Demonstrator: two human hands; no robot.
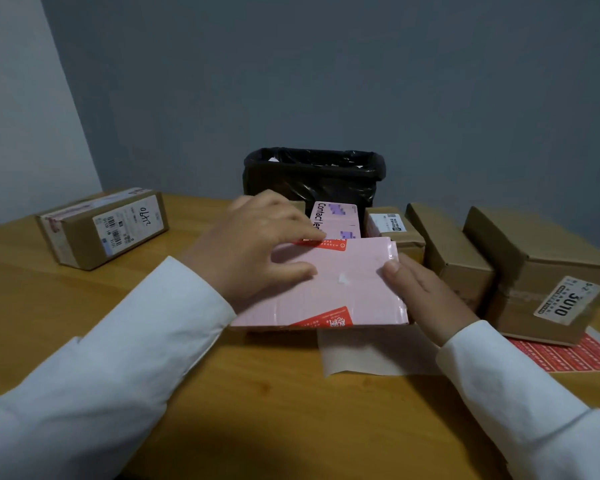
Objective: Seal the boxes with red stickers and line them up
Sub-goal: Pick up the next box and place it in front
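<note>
The flat pink cardboard box (329, 282) is kept at the middle of the wooden table (291, 410), directly before the person, apparently so that both hands can work on its lid. The left hand (257, 244) is laid open across the lid, its fingertips (314, 233) pressed on a red rectangular sticker (326, 244) at the far edge, seemingly to rub it down over the seam. The right hand (423, 296) is held flat and open against the box's right side, probably to steady it; nothing is gripped by either hand. A 2nd red sticker (329, 318) is folded over the near edge. The lid is glossy, creased near its right corner and marked by a small white scuff at its centre.

The sheet of red stickers (568, 355) is kept at the right, partly under a brown cardboard box (541, 271). Another brown box (101, 226) is set well apart at the left.
</note>
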